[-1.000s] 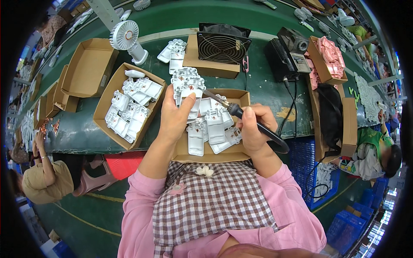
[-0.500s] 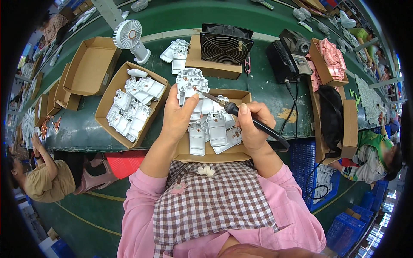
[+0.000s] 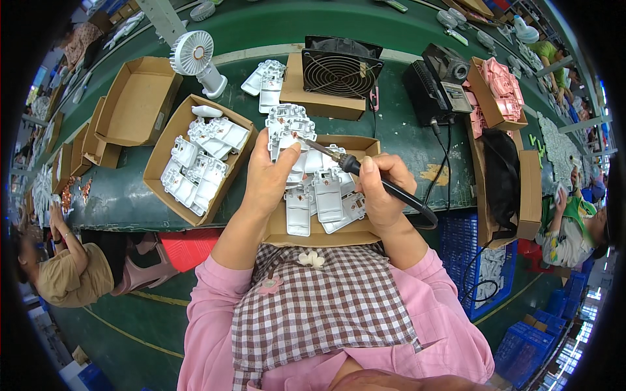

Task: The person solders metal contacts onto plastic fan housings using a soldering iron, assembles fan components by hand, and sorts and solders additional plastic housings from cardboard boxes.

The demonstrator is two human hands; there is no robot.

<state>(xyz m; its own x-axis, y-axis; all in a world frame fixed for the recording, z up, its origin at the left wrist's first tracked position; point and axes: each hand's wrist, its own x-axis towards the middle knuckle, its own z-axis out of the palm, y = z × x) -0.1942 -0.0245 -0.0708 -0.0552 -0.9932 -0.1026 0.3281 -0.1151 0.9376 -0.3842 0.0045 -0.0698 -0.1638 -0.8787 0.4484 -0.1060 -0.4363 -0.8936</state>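
Casing point(image 3: 282, 118) tight in left fingers point(image 3: 286, 161), soldering iron point(image 3: 350, 163) in right point(image 3: 387, 186), box point(image 3: 313, 239) beneath, fan point(image 3: 340, 73) beyond

The bare left hand point(image 3: 267, 174) is raised in front of the body, gripping, with its extended thumb point(image 3: 289, 160) pointing up and to the right. The bare right hand point(image 3: 389, 192) is closed in a pen-like grip, its fingers point(image 3: 398, 168) bent. The two bare forearms, left point(image 3: 239, 240) and right point(image 3: 403, 245), lean inward; the hands are near each other, not touching.
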